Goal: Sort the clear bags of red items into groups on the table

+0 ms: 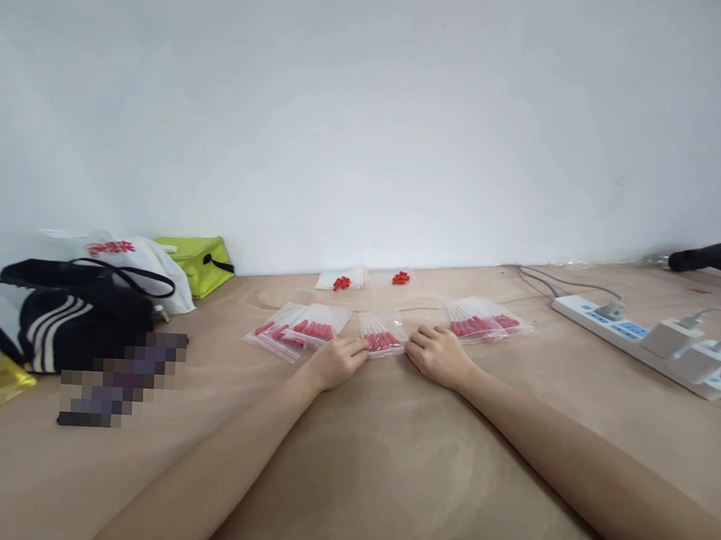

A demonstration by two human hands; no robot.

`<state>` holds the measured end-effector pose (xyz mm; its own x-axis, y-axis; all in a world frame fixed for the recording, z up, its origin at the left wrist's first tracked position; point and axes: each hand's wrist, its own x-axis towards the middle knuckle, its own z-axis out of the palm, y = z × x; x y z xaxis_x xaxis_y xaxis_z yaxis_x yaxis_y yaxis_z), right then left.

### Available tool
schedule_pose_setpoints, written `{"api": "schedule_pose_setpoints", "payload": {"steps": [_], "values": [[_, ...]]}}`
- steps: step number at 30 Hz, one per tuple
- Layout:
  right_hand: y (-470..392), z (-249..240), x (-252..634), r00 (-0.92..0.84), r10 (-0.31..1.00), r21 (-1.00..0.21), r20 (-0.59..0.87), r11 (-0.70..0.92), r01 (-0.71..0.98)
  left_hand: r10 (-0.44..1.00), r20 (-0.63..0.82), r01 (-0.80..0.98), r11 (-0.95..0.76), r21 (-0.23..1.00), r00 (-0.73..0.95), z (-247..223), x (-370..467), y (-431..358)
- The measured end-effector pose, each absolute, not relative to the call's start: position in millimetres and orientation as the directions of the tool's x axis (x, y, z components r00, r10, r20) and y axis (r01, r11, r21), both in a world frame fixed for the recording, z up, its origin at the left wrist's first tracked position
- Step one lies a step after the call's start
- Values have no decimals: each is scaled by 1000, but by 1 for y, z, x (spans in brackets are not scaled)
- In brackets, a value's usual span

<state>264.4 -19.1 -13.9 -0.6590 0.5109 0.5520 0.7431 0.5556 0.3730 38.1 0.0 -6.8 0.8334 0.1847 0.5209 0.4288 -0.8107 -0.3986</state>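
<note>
Wall [404, 127]: smooth, pale grey-white.
Table [386, 481]: flat, tan, with faint wood-like swirls.
Middle bag [385, 321]: thin clear plastic, lay flat on the table between the hands; held a row of slim red pieces [382, 340].
Left hand [339, 363]: fingers bent, tips at the bag's near left corner.
Right hand [437, 356]: fingers curled at its near right corner.
Grip: hands were apart; whether either pinched the plastic could not be told.
Side bags [314, 330]: clear, overlapping, to left and right, similarly filled.
Rear bags [327, 281]: two, flat, each with a small heap of red bits [341, 283].
Black bag [92, 312]: soft, with white stripes.
White bag [156, 255]: crinkled; red lettering was unreadable.
Green bag [195, 265]: boxy, black-strapped.
Power strip [632, 339]: long, white; blue markings were too small to read.
</note>
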Motion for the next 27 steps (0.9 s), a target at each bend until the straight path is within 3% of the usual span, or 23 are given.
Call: {"api": "schedule_pose_setpoints", "payload": {"steps": [3, 9, 27], "values": [[-19, -12, 266, -700, 484, 426, 524, 563, 708, 157, 492, 402, -801, -444, 856, -7, 37, 2], [-17, -11, 268, -751, 397, 487, 527, 583, 650, 182, 490, 410, -814, -411, 853, -4, 38, 2], [-10, -17, 279, -777, 200, 505, 597, 659, 558, 229, 577, 436, -865, -250, 784, -5, 31, 3]]}}
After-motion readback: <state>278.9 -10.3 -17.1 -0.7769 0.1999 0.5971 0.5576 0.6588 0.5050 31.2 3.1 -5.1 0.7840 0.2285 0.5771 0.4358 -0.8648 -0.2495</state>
